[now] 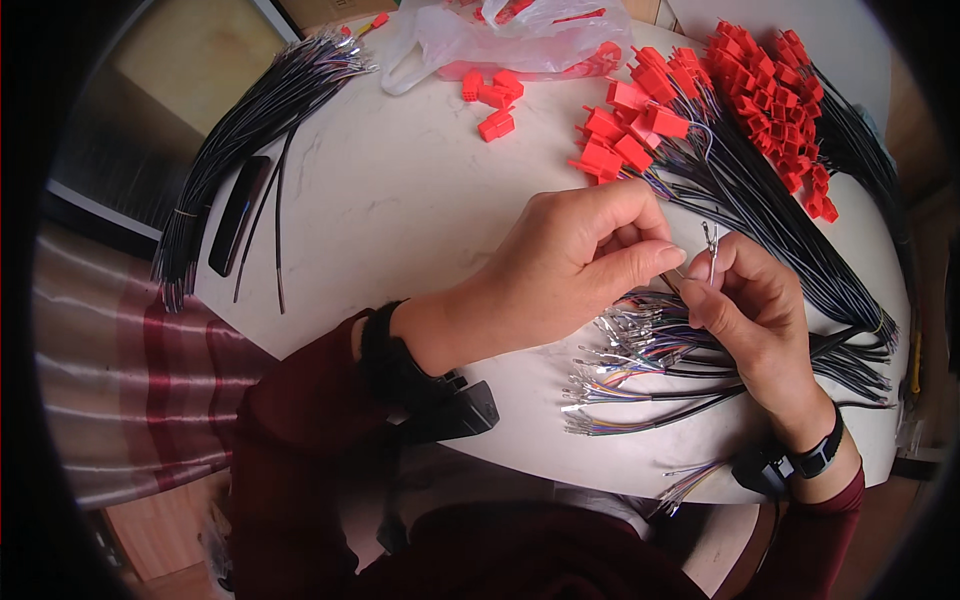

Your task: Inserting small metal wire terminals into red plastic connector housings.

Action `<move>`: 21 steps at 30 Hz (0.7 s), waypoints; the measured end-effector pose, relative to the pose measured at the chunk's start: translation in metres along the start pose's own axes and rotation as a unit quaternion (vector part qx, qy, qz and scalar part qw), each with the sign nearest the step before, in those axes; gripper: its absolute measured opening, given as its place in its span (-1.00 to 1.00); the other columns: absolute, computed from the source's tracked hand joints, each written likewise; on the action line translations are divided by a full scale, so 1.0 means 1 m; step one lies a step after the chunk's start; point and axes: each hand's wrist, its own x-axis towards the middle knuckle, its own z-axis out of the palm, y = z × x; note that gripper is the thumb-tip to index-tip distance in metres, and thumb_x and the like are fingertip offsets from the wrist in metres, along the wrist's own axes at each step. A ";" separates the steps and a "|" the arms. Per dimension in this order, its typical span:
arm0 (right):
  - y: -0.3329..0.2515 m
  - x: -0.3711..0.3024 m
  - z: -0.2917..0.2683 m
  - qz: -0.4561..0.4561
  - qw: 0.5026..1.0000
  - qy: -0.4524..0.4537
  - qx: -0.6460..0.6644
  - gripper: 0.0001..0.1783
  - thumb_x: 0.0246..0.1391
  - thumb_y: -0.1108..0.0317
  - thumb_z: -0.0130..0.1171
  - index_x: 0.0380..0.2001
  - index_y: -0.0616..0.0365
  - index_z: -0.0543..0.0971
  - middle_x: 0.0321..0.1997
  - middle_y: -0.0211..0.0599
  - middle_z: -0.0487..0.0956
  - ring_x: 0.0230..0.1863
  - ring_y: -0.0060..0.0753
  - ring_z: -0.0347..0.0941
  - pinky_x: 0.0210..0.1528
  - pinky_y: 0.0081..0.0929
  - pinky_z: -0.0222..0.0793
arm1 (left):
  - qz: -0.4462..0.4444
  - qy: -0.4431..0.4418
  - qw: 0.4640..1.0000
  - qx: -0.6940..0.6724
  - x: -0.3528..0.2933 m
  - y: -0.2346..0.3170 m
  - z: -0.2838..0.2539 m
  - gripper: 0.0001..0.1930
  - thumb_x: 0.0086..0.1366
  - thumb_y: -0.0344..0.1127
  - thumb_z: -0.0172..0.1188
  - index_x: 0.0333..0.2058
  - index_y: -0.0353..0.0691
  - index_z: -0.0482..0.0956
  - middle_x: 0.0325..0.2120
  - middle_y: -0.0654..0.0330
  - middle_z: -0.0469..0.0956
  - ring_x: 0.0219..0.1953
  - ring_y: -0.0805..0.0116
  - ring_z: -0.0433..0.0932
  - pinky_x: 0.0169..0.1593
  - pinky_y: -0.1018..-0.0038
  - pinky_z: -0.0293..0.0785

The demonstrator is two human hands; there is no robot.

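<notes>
Over the right half of the table my two hands almost meet. My right hand (755,310) pinches thin wires with crimped metal terminals (712,240) that stick up above its thumb and index finger. My left hand (590,250) is closed, its thumb and index finger together at a thin wire beside the right fingertips; the exact grip is partly hidden. Below the hands lies a bundle of black cables with bare terminal ends (640,335). Just beyond them, another black cable bundle (770,230) has red plastic connector housings (630,125) on its ends.
More cables with a dense pile of red connectors (770,100) lie at the far right. Loose red connectors (495,123) sit near a clear plastic bag (510,45) at the back. Toward the left are a long black cable bundle (250,130) and a dark flat oblong object (238,215).
</notes>
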 end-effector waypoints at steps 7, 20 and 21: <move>0.004 0.002 0.001 0.038 0.999 -0.021 0.033 -0.95 0.11 0.58 0.06 -0.39 0.22 0.42 -0.42 -0.52 0.45 -0.39 -0.74 0.31 -0.28 -0.74 0.26 | 0.034 -0.003 0.998 0.055 0.002 0.002 -0.012 -0.91 0.26 -0.43 0.13 -0.33 -0.31 0.42 -0.43 0.30 0.47 -0.38 0.65 0.41 -0.33 0.67 0.35; 0.008 0.003 -0.002 0.035 0.998 -0.039 0.036 -0.95 0.09 0.60 0.08 -0.39 0.25 0.43 -0.44 -0.50 0.44 -0.41 -0.72 0.32 -0.29 -0.71 0.25 | -0.033 0.251 0.891 0.376 0.024 -0.040 -0.118 -0.78 0.12 -0.24 0.23 -0.36 -0.30 0.56 -0.43 0.15 0.57 -0.42 0.39 0.51 -0.27 0.48 0.44; 0.009 0.004 -0.002 0.037 0.998 -0.038 0.037 -0.95 0.09 0.60 0.08 -0.39 0.25 0.43 -0.44 -0.50 0.44 -0.41 -0.72 0.32 -0.29 -0.71 0.25 | -0.036 0.237 0.891 0.386 0.024 -0.039 -0.118 -0.80 0.13 -0.27 0.23 -0.35 -0.29 0.54 -0.47 0.22 0.54 -0.43 0.49 0.46 -0.29 0.54 0.41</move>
